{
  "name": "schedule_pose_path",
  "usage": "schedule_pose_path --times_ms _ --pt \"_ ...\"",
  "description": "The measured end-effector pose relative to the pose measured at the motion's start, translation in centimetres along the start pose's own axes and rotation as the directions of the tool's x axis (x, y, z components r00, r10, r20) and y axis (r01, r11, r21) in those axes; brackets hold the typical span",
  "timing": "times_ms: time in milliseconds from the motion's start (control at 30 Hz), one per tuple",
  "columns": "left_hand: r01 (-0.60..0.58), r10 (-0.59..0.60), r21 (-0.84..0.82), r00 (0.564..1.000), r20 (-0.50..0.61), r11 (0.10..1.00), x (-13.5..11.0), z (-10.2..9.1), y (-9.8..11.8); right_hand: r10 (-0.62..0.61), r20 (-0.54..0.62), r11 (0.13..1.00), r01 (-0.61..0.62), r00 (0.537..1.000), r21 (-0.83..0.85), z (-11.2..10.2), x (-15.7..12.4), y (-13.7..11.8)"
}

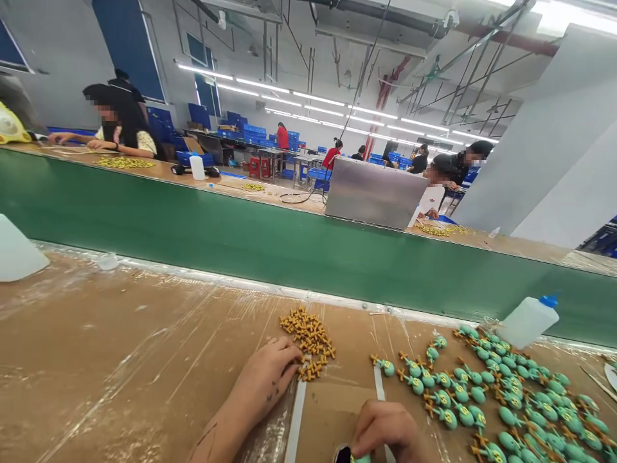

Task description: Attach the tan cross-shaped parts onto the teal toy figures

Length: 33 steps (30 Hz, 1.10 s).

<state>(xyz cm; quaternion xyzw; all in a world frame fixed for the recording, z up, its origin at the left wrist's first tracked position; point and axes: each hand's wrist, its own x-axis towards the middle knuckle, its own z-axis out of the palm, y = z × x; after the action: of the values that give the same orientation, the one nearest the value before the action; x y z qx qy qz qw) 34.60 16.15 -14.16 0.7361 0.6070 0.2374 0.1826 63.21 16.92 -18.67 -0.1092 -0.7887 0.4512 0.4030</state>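
Observation:
My left hand (pixel 267 379) rests on the taped brown bench with its fingers curled into the near edge of a small heap of tiny yellow-brown cross-shaped parts (pixel 308 337); whether it has picked one up is hidden. My right hand (pixel 385 431) is at the bottom edge, fingers closed round a small green figure (pixel 359 458) that barely shows. To the right lies a spread of several green figures with yellow feet (pixel 501 392).
A white squeeze bottle with a blue cap (pixel 527 319) lies by the green conveyor belt (pixel 250 238). A white cone-shaped object (pixel 17 254) sits far left. Beyond the belt, other people work at benches beside a metal box (pixel 373 191).

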Motion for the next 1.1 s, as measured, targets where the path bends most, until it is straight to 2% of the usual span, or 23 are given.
schedule_pose_path --times_ms 200,367,533,733,867,1000,1100 --pt "0.003 -0.005 -0.045 0.999 -0.049 0.999 0.1 0.6 0.3 -0.023 -0.088 0.999 0.025 0.996 0.02 0.9 0.3 -0.9" --pt "-0.002 -0.007 -0.099 0.996 -0.09 0.995 -0.1 0.9 -0.1 -0.005 0.076 1.0 0.007 0.997 -0.019 -0.1 1.6 -2.9" --pt "0.008 -0.031 -0.169 0.991 -0.132 0.986 0.0 0.9 0.0 -0.021 0.042 0.999 0.022 0.999 -0.047 -0.1 2.1 -3.4" --pt "0.034 -0.103 -0.344 0.978 -0.182 0.938 -0.1 0.4 0.9 -0.043 0.09 0.999 0.045 0.995 -0.019 0.1 2.0 -2.4" --pt "0.096 -0.203 -0.539 0.968 -0.144 0.837 -0.1 0.2 1.9 -0.004 0.1 1.0 0.006 0.995 -0.018 -0.2 1.6 -2.1" --pt "0.197 -0.299 -0.752 0.954 -0.001 0.629 -0.1 0.8 3.3 0.007 0.105 1.0 -0.004 0.994 -0.026 -0.1 1.2 -1.2" --pt "0.253 -0.313 -0.844 0.944 0.108 0.472 -0.2 1.6 4.0 -0.048 0.021 0.999 0.048 0.999 -0.013 0.3 0.7 -0.2"
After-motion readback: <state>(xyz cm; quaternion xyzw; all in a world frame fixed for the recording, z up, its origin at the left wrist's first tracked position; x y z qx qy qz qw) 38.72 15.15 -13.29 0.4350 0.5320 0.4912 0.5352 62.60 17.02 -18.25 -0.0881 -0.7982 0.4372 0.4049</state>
